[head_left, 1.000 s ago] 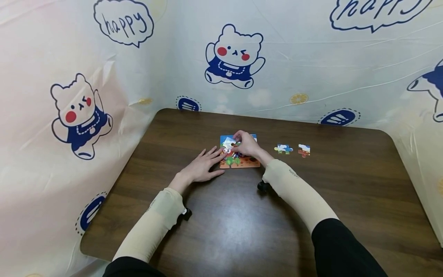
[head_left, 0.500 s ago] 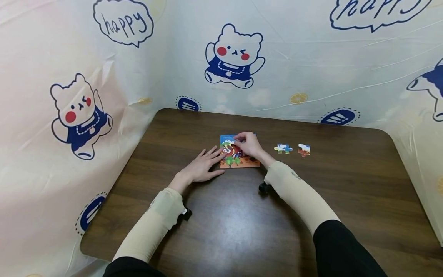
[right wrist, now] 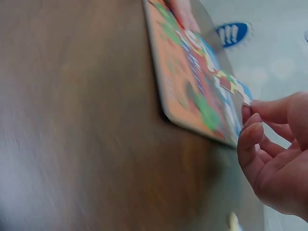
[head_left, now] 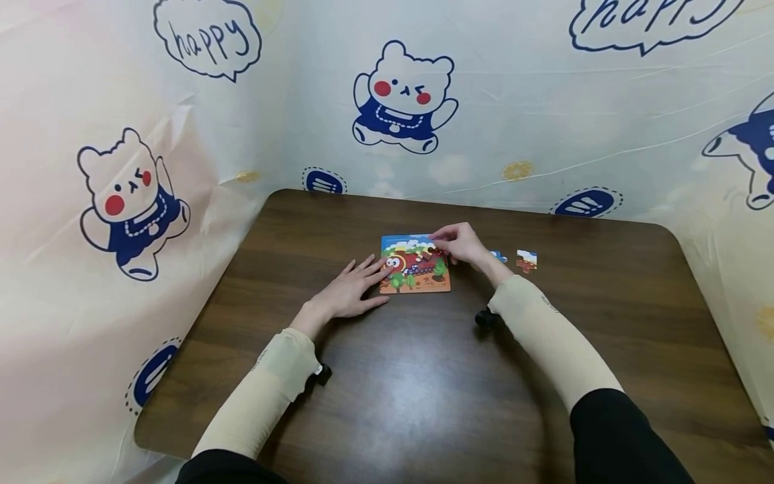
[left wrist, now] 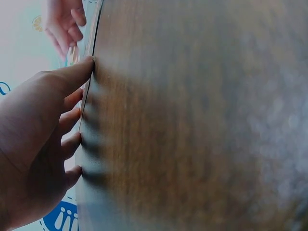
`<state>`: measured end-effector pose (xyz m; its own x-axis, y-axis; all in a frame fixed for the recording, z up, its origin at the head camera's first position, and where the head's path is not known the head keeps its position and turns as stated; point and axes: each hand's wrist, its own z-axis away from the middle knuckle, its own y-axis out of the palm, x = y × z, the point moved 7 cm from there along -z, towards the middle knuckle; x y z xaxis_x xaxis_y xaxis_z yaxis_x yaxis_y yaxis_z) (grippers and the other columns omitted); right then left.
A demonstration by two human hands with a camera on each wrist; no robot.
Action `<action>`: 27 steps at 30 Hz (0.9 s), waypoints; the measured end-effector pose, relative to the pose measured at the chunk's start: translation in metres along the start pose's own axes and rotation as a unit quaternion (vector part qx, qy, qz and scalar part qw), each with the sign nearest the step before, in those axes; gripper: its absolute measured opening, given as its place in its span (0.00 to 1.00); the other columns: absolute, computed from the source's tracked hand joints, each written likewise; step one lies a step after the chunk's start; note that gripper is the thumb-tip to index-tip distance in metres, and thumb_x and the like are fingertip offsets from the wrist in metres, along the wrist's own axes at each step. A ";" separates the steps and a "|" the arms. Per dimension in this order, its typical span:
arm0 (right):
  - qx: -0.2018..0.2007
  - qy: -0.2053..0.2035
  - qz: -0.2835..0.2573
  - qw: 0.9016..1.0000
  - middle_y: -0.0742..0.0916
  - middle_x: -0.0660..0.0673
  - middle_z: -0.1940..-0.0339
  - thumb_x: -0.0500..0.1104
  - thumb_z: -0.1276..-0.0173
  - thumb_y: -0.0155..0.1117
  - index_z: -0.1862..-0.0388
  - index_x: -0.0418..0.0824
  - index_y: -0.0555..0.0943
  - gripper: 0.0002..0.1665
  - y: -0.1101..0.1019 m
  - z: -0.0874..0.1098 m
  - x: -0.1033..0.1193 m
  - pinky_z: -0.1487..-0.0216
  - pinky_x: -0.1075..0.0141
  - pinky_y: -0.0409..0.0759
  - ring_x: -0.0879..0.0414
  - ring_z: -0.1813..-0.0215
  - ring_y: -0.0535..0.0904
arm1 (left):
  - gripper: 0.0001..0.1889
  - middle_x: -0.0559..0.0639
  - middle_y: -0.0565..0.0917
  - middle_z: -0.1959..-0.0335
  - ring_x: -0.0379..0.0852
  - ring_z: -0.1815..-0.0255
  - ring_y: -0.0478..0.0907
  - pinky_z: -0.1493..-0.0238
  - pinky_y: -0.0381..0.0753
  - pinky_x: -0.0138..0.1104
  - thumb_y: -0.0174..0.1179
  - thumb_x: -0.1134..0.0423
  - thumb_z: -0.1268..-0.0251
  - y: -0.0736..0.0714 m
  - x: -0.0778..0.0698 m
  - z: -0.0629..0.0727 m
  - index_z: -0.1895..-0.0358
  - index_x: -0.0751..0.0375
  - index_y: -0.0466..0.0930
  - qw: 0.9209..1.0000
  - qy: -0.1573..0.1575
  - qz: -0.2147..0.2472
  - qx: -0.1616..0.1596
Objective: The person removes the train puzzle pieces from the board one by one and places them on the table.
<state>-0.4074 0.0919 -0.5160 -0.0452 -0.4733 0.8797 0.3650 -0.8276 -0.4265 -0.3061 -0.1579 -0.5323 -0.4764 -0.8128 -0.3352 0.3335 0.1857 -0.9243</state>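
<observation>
Your left hand (head_left: 349, 294) lies flat on the dark wooden table (head_left: 423, 376), fingers straight and spread, with the fingertips touching the left edge of the puzzle board (head_left: 415, 272); it holds nothing, and the left wrist view shows the same hand (left wrist: 41, 139) pressed palm-down against the wood, thumb stretched out along the surface. The puzzle board sits near the middle of the table, a little toward the far side, flat, with a colourful cartoon picture of a red train, green trees and an orange ground. Your right hand (head_left: 462, 243) is at the board's upper right corner, fingers bent and drawn together toward the thumb at that edge; in the right wrist view the fingertips (right wrist: 255, 132) meet just at the near corner of the board (right wrist: 192, 91), but the blur keeps you from telling whether they pinch a piece or only touch the rim. Just to the right of that hand two loose puzzle pieces lie on the table: a blue piece (head_left: 499, 256), partly hidden behind your wrist, and beside it, a little apart, a piece with blue, white and red on it (head_left: 527, 261). Behind the table hangs a pale sheet printed with cartoon bears (head_left: 402, 97)
</observation>
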 end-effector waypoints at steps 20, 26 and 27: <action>-0.011 0.020 0.054 0.998 0.87 0.32 0.48 0.39 0.15 0.63 0.37 0.31 0.88 0.17 -0.057 0.019 -0.039 0.72 0.68 0.73 0.59 0.76 0.71 | 0.41 0.48 0.51 0.06 0.56 0.04 0.41 0.08 0.43 0.65 0.57 0.38 0.16 0.003 0.000 -0.001 0.09 0.44 0.54 1.000 0.001 0.003 0.002; -0.039 -0.017 0.131 0.990 0.88 0.30 0.41 0.37 0.15 0.62 0.41 0.31 0.90 0.15 -0.055 0.017 -0.036 0.48 0.59 0.80 0.45 0.50 0.79 | 0.41 0.48 0.51 0.06 0.57 0.04 0.42 0.08 0.43 0.66 0.58 0.38 0.16 0.001 0.000 0.000 0.09 0.44 0.56 1.000 -0.004 0.008 -0.003; -0.041 -0.021 0.137 0.989 0.88 0.30 0.41 0.36 0.15 0.62 0.41 0.31 0.90 0.14 -0.054 0.017 -0.035 0.46 0.57 0.81 0.43 0.48 0.79 | 0.41 0.48 0.51 0.06 0.57 0.04 0.42 0.08 0.43 0.66 0.58 0.38 0.16 0.000 0.000 0.000 0.09 0.44 0.56 1.000 -0.004 0.008 -0.004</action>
<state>-0.4096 0.1583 -0.5202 0.0838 -0.6722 0.7356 0.2809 -0.6923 -0.6647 -0.3066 -0.1579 -0.5325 -0.4652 -0.8136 -0.3488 0.3347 0.2031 -0.9202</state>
